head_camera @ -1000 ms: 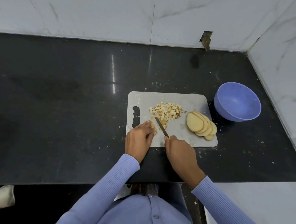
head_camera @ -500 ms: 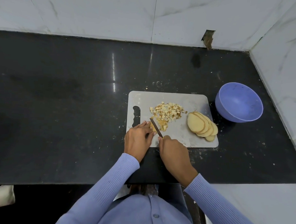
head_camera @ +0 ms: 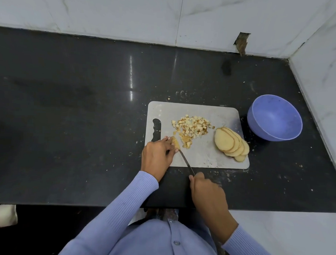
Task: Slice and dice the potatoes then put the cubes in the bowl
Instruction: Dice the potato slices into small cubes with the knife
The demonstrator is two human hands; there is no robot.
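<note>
A potato piece (head_camera: 175, 143) is pinned on the cutting board (head_camera: 204, 155) by the left hand (head_camera: 158, 155); the knife (head_camera: 187, 162) is gripped by the right hand (head_camera: 206, 193). Cubes (head_camera: 192, 126) and slices (head_camera: 231, 144) are piled nearby, beside the bowl (head_camera: 274, 119).

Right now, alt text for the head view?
A left hand holds a potato piece on a grey cutting board while the right hand cuts with a knife; diced cubes, slices and bowl nearby.

Black glossy tabletop (head_camera: 78, 109), crumbs scattered near its right side. White marble wall (head_camera: 129, 13) behind and at right, chipped hole (head_camera: 241, 43) at its base. White cloth (head_camera: 5, 215) bottom left.
</note>
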